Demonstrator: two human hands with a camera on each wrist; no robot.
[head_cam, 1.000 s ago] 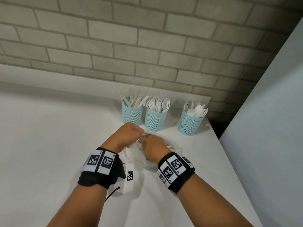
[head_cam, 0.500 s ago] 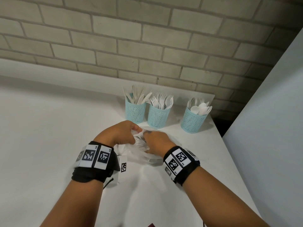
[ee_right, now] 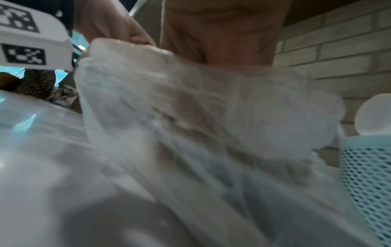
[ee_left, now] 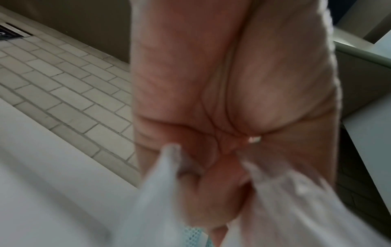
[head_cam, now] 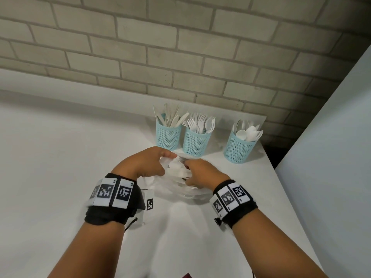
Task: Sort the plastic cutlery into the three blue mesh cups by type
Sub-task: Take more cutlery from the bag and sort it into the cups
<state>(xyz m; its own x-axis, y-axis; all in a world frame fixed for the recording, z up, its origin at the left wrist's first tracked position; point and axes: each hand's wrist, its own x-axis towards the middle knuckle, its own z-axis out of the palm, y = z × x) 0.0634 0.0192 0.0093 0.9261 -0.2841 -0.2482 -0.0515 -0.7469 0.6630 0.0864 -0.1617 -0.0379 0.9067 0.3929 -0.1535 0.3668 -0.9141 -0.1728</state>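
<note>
pale brick wall backs the white surface (head_cam: 60,157). three blue mesh cups (head_cam: 195,141) already hold knives, forks, spoons. my left hand (head_cam: 147,163) pinches the clear plastic bag (head_cam: 176,189) open; my right hand (head_cam: 200,173) fingers grip leftover white cutlery (head_cam: 181,173) inside.

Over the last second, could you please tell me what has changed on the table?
Little. Both hands stay at the clear bag: the left hand still pinches its edge, and the right hand now reaches in among the white cutlery. The three cups and their contents are unchanged.
</note>
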